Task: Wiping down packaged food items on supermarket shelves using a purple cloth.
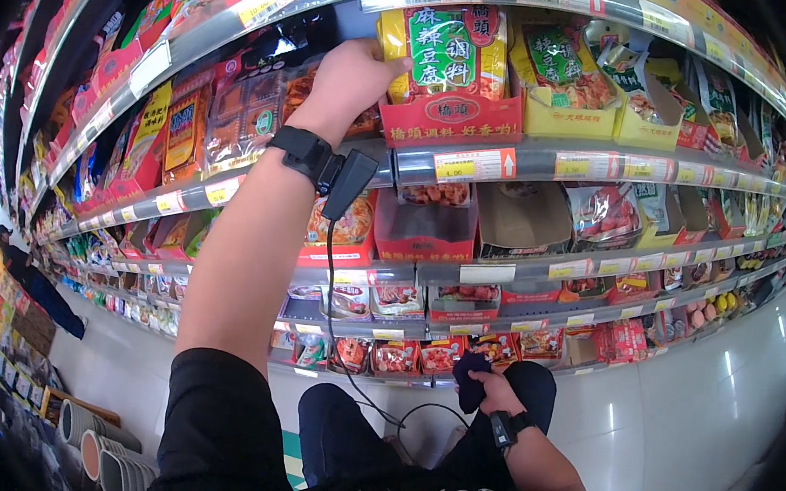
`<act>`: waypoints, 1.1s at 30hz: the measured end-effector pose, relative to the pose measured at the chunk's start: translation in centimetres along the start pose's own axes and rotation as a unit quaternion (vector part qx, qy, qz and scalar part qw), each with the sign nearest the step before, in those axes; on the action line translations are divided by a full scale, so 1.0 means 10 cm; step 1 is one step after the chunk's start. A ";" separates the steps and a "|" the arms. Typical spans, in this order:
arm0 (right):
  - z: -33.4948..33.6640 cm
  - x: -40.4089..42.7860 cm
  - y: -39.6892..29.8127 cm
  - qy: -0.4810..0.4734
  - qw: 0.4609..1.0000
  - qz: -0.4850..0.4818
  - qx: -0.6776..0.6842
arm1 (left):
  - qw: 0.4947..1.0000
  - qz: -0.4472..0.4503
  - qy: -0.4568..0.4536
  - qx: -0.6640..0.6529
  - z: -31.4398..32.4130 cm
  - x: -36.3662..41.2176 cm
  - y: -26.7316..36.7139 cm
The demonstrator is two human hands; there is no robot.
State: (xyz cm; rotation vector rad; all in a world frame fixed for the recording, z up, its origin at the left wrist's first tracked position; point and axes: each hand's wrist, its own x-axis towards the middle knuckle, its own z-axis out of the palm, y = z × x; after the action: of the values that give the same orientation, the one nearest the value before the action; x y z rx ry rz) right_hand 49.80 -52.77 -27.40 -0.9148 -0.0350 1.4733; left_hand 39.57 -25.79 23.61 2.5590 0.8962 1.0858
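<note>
My left hand (355, 77) reaches up to the upper shelf, its thumb on the left edge of a yellow and green seasoning packet (445, 54). That packet stands in a red cardboard display box (451, 121); the other fingers are hidden behind the hand and packet, so a grip cannot be made out. Low down, near my right knee, my right hand (496, 393) holds a dark crumpled cloth (472, 382). Both wrists wear black straps with small devices, and a black cable hangs from the left one.
Shelves of packets curve around me, with a metal price rail (414, 167) below the red box. A yellow display box (572, 121) adjoins it. Lower sits a bare brown carton (525, 218). Far left, a person (39, 281) stands in the aisle near stacked bins (93, 426).
</note>
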 end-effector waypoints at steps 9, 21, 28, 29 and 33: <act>0.17 -0.04 -0.01 0.049 0.999 -0.016 0.008 | 0.982 0.058 0.174 0.053 0.13 -0.08 -0.04; 0.20 -0.05 -0.01 0.057 0.998 -0.011 -0.007 | 0.829 0.005 0.095 -0.552 -0.08 -0.41 0.29; 0.14 0.02 -0.01 0.005 0.999 -0.026 -0.019 | 0.944 0.123 0.223 -0.209 -0.23 -0.79 0.39; 0.14 0.01 -0.02 0.017 0.999 -0.025 -0.014 | 0.935 0.183 0.275 -0.132 -0.20 -0.92 0.40; 0.10 0.06 0.01 0.021 0.999 -0.026 -0.034 | 0.896 0.228 0.375 -0.068 -0.02 -1.54 0.19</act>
State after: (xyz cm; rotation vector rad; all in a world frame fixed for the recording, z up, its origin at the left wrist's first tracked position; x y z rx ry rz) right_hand 49.30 -51.74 -27.07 -0.9920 -0.0788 1.4109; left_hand 31.97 -36.72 15.64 2.2699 0.2937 2.2707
